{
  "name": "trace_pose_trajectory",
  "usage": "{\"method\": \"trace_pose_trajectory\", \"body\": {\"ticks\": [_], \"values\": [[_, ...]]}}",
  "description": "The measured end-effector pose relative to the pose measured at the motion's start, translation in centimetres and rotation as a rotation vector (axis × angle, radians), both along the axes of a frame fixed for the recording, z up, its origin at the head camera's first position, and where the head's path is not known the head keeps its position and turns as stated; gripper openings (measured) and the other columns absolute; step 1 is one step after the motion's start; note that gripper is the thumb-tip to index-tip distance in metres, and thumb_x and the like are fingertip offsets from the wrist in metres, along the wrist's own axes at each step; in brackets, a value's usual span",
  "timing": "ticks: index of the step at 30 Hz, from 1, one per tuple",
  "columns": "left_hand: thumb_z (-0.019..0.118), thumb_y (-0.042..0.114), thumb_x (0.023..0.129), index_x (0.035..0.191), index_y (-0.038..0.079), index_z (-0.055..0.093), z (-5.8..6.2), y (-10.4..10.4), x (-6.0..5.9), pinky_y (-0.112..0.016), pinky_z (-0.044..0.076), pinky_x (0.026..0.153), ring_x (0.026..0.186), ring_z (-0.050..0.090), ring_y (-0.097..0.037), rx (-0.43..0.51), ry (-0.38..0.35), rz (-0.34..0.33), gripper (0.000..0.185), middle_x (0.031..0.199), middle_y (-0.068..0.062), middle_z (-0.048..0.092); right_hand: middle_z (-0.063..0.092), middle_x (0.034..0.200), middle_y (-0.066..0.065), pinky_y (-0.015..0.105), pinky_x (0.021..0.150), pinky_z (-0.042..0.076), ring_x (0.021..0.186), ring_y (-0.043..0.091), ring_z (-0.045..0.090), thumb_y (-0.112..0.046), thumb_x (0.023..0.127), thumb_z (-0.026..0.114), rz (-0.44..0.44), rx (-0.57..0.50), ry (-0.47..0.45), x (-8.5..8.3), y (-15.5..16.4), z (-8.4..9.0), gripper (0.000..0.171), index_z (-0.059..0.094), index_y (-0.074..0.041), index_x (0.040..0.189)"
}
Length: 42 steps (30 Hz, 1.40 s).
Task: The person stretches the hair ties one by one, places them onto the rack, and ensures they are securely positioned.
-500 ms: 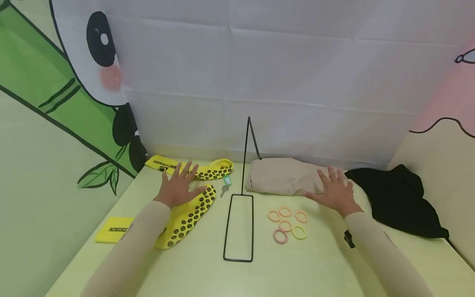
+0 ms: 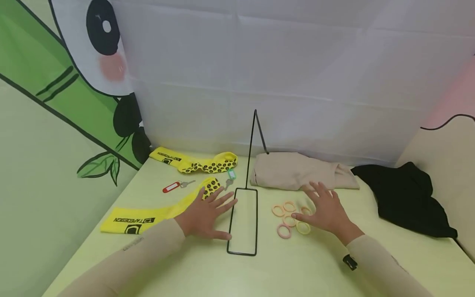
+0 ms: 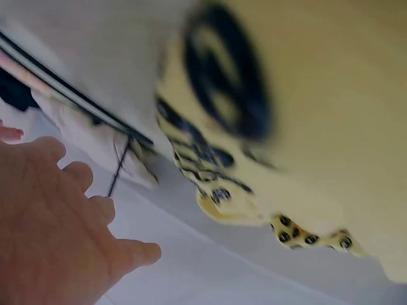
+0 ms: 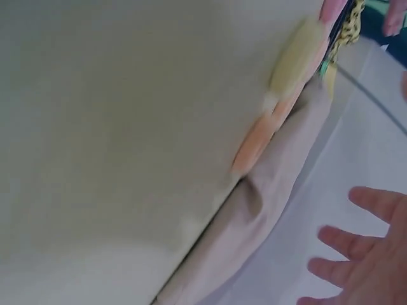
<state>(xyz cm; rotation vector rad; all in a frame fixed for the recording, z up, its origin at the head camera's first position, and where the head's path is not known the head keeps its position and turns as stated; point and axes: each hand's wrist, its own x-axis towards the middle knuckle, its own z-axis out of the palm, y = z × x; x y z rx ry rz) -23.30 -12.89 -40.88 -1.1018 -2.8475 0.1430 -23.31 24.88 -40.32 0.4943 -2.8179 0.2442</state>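
My left hand [image 2: 208, 215], fingers spread, is over the nearer yellow sock [image 2: 130, 220] and the left side of the black wire stand [image 2: 257, 222]. In the left wrist view the left hand [image 3: 57, 219] holds nothing; whether it touches the sock or stand I cannot tell. My right hand [image 2: 328, 212] has its fingers spread by several coloured rings [image 2: 283, 231], partly covering an orange one. Nothing is in the right hand [image 4: 365, 254] in the right wrist view, where a yellow ring [image 4: 297, 57] looks blurred.
Behind the hands lie a second yellow sock [image 2: 208, 163], a folded beige cloth [image 2: 289, 171] and a black cloth [image 2: 404, 198]. A red-tagged key [image 2: 171, 187] and a green-tagged key [image 2: 231, 174] lie near the socks. A white sheet [image 2: 297, 82] hangs behind the table.
Both hands have moved inward and nearer: the left from the socks toward the wire stand, the right from the beige cloth to the rings. The red-tagged key has come into sight.
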Motion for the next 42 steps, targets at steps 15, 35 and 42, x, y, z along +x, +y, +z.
{"method": "trace_pose_trajectory", "body": {"ticks": [15,35,42], "values": [[0.027,0.091,0.067,0.148,0.032,0.017,0.0,1.3,0.6,-0.067,0.011,0.106,0.144,0.010,-0.029,-0.177,-0.153,0.023,0.101,0.156,0.005,0.016,0.053,0.069,-0.012,0.022,0.055,0.031,0.062,0.001,0.040,-0.042,0.069,0.076,0.326,0.065,-0.144,2.0,-4.0,-0.8,0.037,0.069,-0.022,0.100],[0.032,0.089,0.066,0.148,0.033,0.018,0.0,1.9,1.1,-0.066,0.015,0.106,0.143,0.013,-0.030,-0.165,-0.200,0.024,0.100,0.156,0.005,0.017,0.032,0.053,-0.018,0.015,0.044,0.022,0.048,-0.003,0.027,-0.026,0.079,0.069,0.361,-0.076,-0.308,2.5,-5.1,-0.3,0.009,0.062,-0.023,0.084],[0.033,0.089,0.067,0.148,0.033,0.017,0.0,1.9,1.0,-0.066,0.014,0.107,0.143,0.013,-0.031,-0.161,-0.195,0.035,0.100,0.156,0.005,0.016,0.020,0.052,-0.019,0.011,0.044,0.014,0.048,-0.007,0.012,-0.016,0.074,0.071,0.430,-0.175,-0.085,4.9,-6.5,3.5,0.022,0.059,-0.020,0.092]]}}
